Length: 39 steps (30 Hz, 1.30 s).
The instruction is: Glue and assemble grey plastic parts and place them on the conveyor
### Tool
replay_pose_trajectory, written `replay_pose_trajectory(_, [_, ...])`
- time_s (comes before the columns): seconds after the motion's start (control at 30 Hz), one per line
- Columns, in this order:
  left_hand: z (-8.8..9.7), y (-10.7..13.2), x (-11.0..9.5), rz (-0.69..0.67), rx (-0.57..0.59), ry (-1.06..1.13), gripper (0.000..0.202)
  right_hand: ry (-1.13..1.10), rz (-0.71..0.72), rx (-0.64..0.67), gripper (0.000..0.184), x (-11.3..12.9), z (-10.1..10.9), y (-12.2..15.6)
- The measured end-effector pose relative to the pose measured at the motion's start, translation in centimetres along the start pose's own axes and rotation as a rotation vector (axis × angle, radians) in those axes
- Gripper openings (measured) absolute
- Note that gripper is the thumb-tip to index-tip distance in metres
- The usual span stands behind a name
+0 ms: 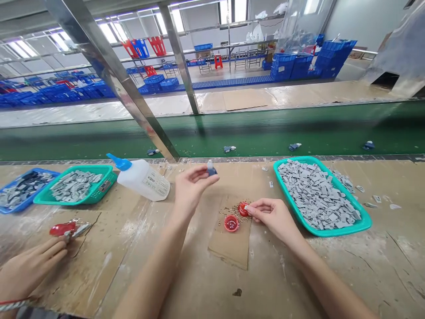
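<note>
My left hand pinches a small blue and grey plastic part between thumb and fingertips, raised above the table. Lower and to the right, my right hand is closed, with a small light grey plastic piece at its fingertips. That piece is over a shallow red cap, apparently touching it. Beside it stands a second red cap with shiny liquid in it. Both caps are on or by a brown cardboard piece, with golden crumbs scattered around.
A green basket of grey pieces stands right. A white bottle with blue nozzle leans tilted at left, near another green basket and a blue tray. A co-worker's hand works far left. Behind runs a green belt carrying several parts.
</note>
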<state>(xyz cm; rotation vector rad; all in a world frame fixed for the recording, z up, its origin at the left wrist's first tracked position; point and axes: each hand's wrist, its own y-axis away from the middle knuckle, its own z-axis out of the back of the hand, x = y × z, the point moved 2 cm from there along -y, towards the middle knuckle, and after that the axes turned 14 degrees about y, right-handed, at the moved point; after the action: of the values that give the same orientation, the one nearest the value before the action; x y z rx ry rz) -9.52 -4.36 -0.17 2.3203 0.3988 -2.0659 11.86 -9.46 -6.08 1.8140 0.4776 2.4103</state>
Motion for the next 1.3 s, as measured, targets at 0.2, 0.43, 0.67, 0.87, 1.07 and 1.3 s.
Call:
replay_pose_trajectory(0.2, [1.6,8.0,-1.0,0.108,-0.258,0.137,0.036,-0.010,-0.060,-0.021,0.033,-0.3,-0.2,-0.3])
replay_pose_trajectory(0.43, [0.7,11.1,1.2,0.128,-0.484,0.347,0.037,-0.006,-0.049,-0.032,0.035,-0.3,-0.2,-0.2])
replay_pose_trajectory(0.67, [-2.1,12.0,1.6,0.200,-0.398,0.327,0.032,-0.306,-0.072,0.094,0.027,0.5,0.3,1.2])
replay_pose_trajectory(0.87, [-4.0,12.6,1.3,0.193,-0.363,0.286,0.032,-0.344,-0.039,0.184,0.022,2.5,0.2,3.1])
replay_pose_trajectory(1.07, [-4.6,12.8,1.2,0.180,-0.335,0.260,0.029,-0.337,-0.006,0.242,0.023,2.5,0.0,3.4])
replay_pose_trajectory(1.3, [-4.8,12.8,1.2,0.126,-0.172,0.229,0.017,-0.264,-0.042,0.360,0.031,1.8,0.3,3.1])
